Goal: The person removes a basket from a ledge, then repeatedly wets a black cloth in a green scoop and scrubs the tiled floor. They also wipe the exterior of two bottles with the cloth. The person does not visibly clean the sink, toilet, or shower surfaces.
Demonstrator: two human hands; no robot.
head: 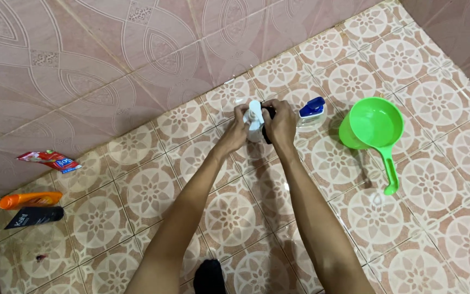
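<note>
- Left hand (pixel 237 128) wraps the side of a white pump bottle (pixel 254 121), fingers closed on it, apparently to steady it upright on the floor tiles (pixel 229 218).
- Right hand (pixel 281 122) is clamped on a small black thing (pixel 269 114) pressed against the same bottle; what it is can't be told, mostly hidden by the fingers. Both hands meet at the bottle, arms stretched forward from the body.
- Near edge: dark rounded shape (pixel 209 275) at bottom centre, likely a foot or knee, unclear.
- Left, near the wall base: orange bottle (pixel 30 199) lying on its side, black tube (pixel 35 216) flat beside it, red sachet (pixel 50 160) a bit further on. All well apart from the hands.
- Right of the hands: clear bottle with a blue cap (pixel 312 111), standing just beside the right hand.
- Further right: green plastic dipper (pixel 373 128) sitting upright, handle pointing toward the near side.
- Far: pink patterned wall tiles (pixel 110 54); bottle sits close to the wall foot.
</note>
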